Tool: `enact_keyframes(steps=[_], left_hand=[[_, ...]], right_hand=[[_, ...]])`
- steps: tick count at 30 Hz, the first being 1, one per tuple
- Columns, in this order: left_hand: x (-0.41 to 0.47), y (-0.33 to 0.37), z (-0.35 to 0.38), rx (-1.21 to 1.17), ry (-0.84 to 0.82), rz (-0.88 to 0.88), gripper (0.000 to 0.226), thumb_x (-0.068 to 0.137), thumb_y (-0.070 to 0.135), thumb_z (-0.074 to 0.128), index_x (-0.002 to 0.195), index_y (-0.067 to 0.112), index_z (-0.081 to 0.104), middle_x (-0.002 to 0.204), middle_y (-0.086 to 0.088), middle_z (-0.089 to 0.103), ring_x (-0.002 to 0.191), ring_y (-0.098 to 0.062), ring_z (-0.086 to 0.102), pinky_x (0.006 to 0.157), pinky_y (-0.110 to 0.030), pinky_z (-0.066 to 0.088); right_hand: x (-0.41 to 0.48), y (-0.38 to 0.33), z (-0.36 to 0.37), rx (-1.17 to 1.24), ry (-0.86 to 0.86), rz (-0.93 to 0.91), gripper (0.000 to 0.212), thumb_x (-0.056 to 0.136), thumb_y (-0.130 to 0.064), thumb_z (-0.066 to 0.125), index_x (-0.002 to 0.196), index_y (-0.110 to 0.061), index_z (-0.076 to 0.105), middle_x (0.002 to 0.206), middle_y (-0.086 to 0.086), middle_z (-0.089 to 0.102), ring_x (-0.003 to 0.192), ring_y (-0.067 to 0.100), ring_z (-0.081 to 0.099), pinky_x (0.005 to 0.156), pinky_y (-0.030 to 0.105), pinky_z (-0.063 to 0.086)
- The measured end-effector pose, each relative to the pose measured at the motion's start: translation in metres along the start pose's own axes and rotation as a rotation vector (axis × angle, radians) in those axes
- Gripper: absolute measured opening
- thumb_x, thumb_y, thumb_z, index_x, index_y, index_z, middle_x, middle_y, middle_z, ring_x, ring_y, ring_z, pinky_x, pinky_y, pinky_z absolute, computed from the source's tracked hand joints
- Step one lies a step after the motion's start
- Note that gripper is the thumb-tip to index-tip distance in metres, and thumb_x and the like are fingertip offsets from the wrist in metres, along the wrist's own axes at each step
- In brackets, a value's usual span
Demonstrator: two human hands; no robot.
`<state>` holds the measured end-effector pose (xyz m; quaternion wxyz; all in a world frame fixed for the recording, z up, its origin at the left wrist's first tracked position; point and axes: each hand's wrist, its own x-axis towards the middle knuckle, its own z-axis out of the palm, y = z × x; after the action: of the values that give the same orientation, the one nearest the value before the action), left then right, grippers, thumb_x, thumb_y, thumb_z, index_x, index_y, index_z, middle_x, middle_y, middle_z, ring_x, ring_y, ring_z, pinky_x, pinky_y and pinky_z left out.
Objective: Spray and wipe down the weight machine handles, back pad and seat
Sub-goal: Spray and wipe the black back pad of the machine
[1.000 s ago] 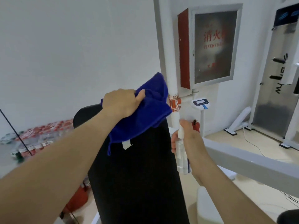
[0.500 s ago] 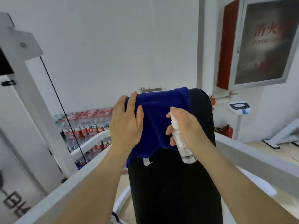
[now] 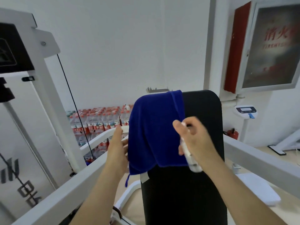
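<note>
A blue cloth [image 3: 152, 130] hangs draped over the top left corner of the black back pad [image 3: 203, 127], which stands upright in the middle. My left hand [image 3: 117, 143] sits just left of the cloth, fingers straight, at or off its left edge. My right hand [image 3: 194, 140] grips a small clear spray bottle [image 3: 189, 155] in front of the cloth's right edge, nozzle end up near the fingers. The hand is blurred. The seat and handles are out of view.
White machine arms [image 3: 253, 158] run along both sides of the pad. A white frame with a black cable [image 3: 73, 101] stands at left. Stacked water bottles [image 3: 97, 122] line the wall behind. A fire cabinet [image 3: 266, 46] and a scale [image 3: 245, 111] are at right.
My left hand has come off the cloth and moved to its left side. The cloth now hangs by itself over the pad top. My right hand stays in front with the bottle.
</note>
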<state>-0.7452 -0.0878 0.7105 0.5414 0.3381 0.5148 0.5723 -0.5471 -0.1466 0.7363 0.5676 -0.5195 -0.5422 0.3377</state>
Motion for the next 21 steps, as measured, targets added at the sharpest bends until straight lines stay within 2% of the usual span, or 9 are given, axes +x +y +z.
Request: enact_keyframes(steps=[2,4,5,8,12,15,16,18,21], left_hand=[[0.006,0.009,-0.009,0.003,-0.059,-0.142,0.036,0.09,0.047,0.058,0.118,0.024,0.056,0.104,-0.002,0.067,0.1,-0.025,0.062,0.089,-0.048,0.051],[0.009,0.014,-0.013,0.039,-0.174,-0.147,0.029,0.09,0.036,0.062,0.116,0.025,0.059,0.108,-0.003,0.069,0.104,-0.026,0.062,0.082,-0.045,0.052],[0.01,0.018,-0.013,0.025,-0.224,-0.129,0.029,0.09,0.03,0.062,0.119,0.024,0.059,0.114,-0.004,0.068,0.108,-0.026,0.061,0.081,-0.043,0.051],[0.009,0.037,-0.02,-0.136,-0.262,-0.013,0.039,0.088,0.005,0.061,0.123,0.022,0.058,0.119,-0.007,0.065,0.109,-0.026,0.06,0.085,-0.042,0.05],[0.006,0.059,-0.044,-0.235,-0.295,0.081,0.044,0.078,-0.014,0.056,0.109,0.016,0.069,0.125,-0.012,0.064,0.107,-0.033,0.06,0.088,-0.048,0.05],[-0.001,0.068,-0.056,0.015,-0.232,0.121,0.039,0.08,-0.016,0.059,0.102,0.013,0.072,0.118,-0.009,0.067,0.102,-0.033,0.064,0.069,-0.04,0.057],[-0.003,0.07,-0.059,0.103,-0.203,0.143,0.035,0.081,-0.014,0.061,0.098,0.014,0.074,0.116,-0.008,0.068,0.101,-0.032,0.065,0.068,-0.038,0.058],[-0.01,0.075,-0.066,0.277,-0.167,0.229,0.031,0.08,-0.005,0.069,0.09,0.024,0.077,0.115,-0.004,0.069,0.102,-0.031,0.064,0.081,-0.043,0.056],[-0.031,0.087,-0.071,0.468,-0.099,0.404,0.029,0.077,0.007,0.077,0.086,0.034,0.076,0.109,0.007,0.07,0.105,-0.024,0.062,0.095,-0.041,0.05]], right_hand=[[0.011,-0.007,-0.007,-0.169,0.22,-0.061,0.04,0.079,-0.05,0.072,0.103,-0.026,0.05,0.083,-0.004,0.06,0.061,0.01,0.061,0.05,0.018,0.047],[0.023,-0.008,-0.007,-0.437,0.294,-0.062,0.037,0.083,-0.038,0.074,0.113,-0.026,0.055,0.095,-0.006,0.06,0.076,0.01,0.059,0.061,0.022,0.045],[0.028,-0.007,-0.005,-0.496,0.293,-0.046,0.03,0.085,-0.033,0.073,0.11,-0.022,0.06,0.097,-0.003,0.062,0.079,0.012,0.059,0.065,0.026,0.047],[0.03,-0.016,-0.004,-0.283,0.26,0.053,0.005,0.088,-0.017,0.068,0.092,-0.018,0.066,0.085,0.003,0.065,0.073,0.014,0.061,0.071,0.035,0.053],[0.02,-0.037,-0.025,0.176,0.183,0.193,0.012,0.088,-0.008,0.066,0.097,-0.014,0.067,0.08,0.006,0.064,0.064,0.015,0.061,0.062,0.031,0.049],[0.015,-0.046,-0.041,0.266,0.059,0.232,0.013,0.086,-0.005,0.066,0.098,-0.01,0.065,0.076,0.008,0.061,0.06,0.016,0.059,0.062,0.034,0.051],[0.013,-0.049,-0.044,0.271,0.022,0.233,0.013,0.086,-0.005,0.066,0.098,-0.009,0.065,0.075,0.007,0.06,0.058,0.015,0.058,0.061,0.033,0.051],[0.006,-0.057,-0.046,0.278,-0.053,0.21,0.01,0.085,-0.007,0.068,0.095,-0.009,0.067,0.072,0.006,0.061,0.058,0.015,0.059,0.058,0.031,0.05],[-0.01,-0.067,-0.048,0.208,-0.167,0.15,0.009,0.08,-0.01,0.071,0.09,-0.012,0.073,0.083,0.003,0.075,0.073,0.015,0.068,0.063,0.03,0.053]])
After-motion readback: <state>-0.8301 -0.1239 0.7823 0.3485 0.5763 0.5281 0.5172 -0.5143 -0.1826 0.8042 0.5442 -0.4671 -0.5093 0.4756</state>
